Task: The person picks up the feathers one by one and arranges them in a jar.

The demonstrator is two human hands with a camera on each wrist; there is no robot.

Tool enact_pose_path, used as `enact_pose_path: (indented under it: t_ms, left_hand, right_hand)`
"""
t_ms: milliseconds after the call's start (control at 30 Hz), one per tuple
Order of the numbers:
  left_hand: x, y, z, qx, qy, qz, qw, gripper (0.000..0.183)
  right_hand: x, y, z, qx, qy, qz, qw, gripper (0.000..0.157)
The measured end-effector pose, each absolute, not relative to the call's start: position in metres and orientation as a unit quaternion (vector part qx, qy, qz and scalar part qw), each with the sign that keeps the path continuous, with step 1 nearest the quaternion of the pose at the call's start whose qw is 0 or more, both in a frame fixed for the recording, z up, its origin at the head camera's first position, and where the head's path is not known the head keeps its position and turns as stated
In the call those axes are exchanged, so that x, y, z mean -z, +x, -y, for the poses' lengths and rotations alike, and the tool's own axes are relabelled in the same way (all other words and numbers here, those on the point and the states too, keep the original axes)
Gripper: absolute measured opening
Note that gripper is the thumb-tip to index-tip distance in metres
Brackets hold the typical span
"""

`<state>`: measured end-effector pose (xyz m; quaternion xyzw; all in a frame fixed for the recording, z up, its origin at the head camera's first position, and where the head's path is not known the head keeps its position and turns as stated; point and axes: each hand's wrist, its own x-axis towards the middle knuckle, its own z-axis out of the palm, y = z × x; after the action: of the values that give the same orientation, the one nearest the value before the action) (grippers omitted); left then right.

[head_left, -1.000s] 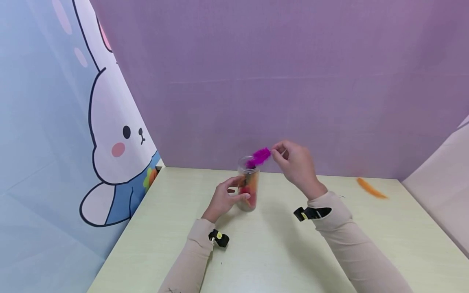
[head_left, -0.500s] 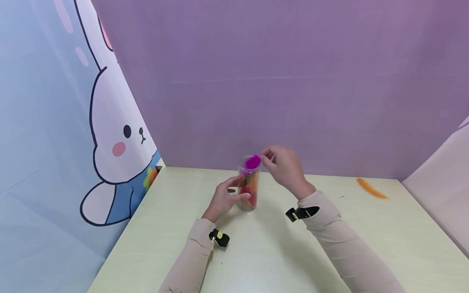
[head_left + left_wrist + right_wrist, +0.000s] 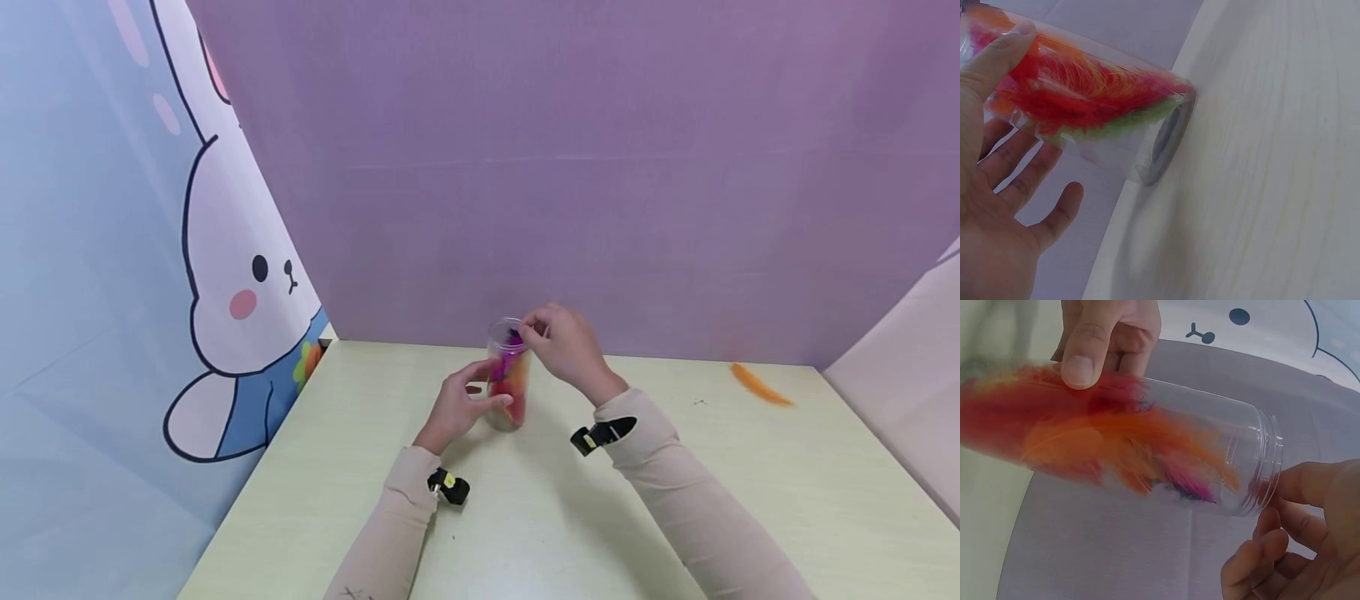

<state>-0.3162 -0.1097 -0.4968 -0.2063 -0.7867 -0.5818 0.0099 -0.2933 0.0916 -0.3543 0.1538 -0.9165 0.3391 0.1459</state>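
Note:
A clear plastic jar (image 3: 492,343) stands upright on the table, packed with red, orange and green feathers (image 3: 1085,94). My left hand (image 3: 459,406) holds its side, thumb in front and fingers behind. At the jar's mouth, my right hand (image 3: 566,343) pinches the end of a magenta feather (image 3: 513,343) with thumb and forefinger. Most of this feather lies inside the jar, its dark part near the rim. In the right wrist view the fingertips (image 3: 1275,494) are right at the threaded rim, and the pinched end is hidden behind them.
A loose orange feather (image 3: 759,386) lies at the back right of the pale table (image 3: 360,400). Behind the table rises a purple cloth backdrop (image 3: 600,167). A blue curtain (image 3: 75,292) with a cartoon rabbit hangs at the left.
My right hand has moved left and slightly down to the jar's rim, and the magenta feather has gone from above the mouth to mostly inside. My left hand and the jar stay put.

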Motion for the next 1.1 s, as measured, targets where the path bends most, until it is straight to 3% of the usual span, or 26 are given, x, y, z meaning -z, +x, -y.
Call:
enact_pose_path:
  t_ms: [367, 633, 867, 1100]
  left_hand:
    - [0.496, -0.317, 0.107, 0.58, -0.202, 0.789, 0.009, 0.066]
    - [0.498, -0.316, 0.107, 0.58, -0.2, 0.79, 0.02, 0.064]
    - [0.501, -0.316, 0.108, 0.588, -0.194, 0.785, 0.027, 0.062]
    - [0.502, -0.318, 0.106, 0.583, -0.199, 0.788, 0.022, 0.063]
  right_hand:
    - [0.363, -0.293, -0.114, -0.412, 0.106, 0.889, 0.17, 0.022]
    - [0.39, -0.291, -0.15, -0.427, 0.069, 0.886, 0.166, 0.025]
    - [0.427, -0.292, -0.201, -0.403, 0.009, 0.903, 0.148, 0.026]
    - [0.462, -0.287, -0.275, -0.391, -0.074, 0.909, 0.119, 0.038]
